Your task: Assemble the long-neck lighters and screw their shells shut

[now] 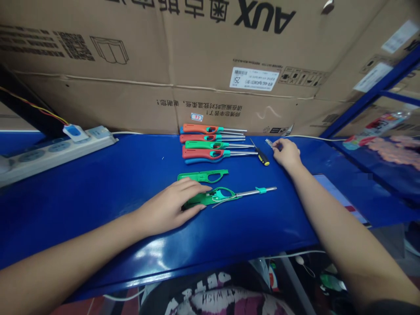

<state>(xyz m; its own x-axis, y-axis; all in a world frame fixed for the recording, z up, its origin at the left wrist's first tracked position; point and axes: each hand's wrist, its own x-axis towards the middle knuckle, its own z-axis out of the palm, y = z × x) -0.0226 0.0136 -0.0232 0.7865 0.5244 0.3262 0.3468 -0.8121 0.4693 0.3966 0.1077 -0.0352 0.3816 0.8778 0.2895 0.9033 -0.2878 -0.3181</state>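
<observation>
My left hand (177, 201) is closed over the handle end of an opened green utility lighter (226, 195), its inner parts, a thin wire and a metal barrel showing. A loose green handle half (206, 176) lies just beyond those fingers. At the back right, my right hand (287, 153) pinches a small clear plastic piece (269, 143), too small to identify. Near it rests a screwdriver (263, 158) with a black and yellow handle. Several assembled utility lighters (205, 153), in orange, red, green and blue, lie in a stack behind the loose half.
A white power strip (55, 151) with a plug sits at the left. Cardboard (131, 96) walls the back of the blue tabletop (98, 188). At right are a flat printed sheet (341, 199), a blue metal frame (361, 105) and a plastic bottle (377, 129).
</observation>
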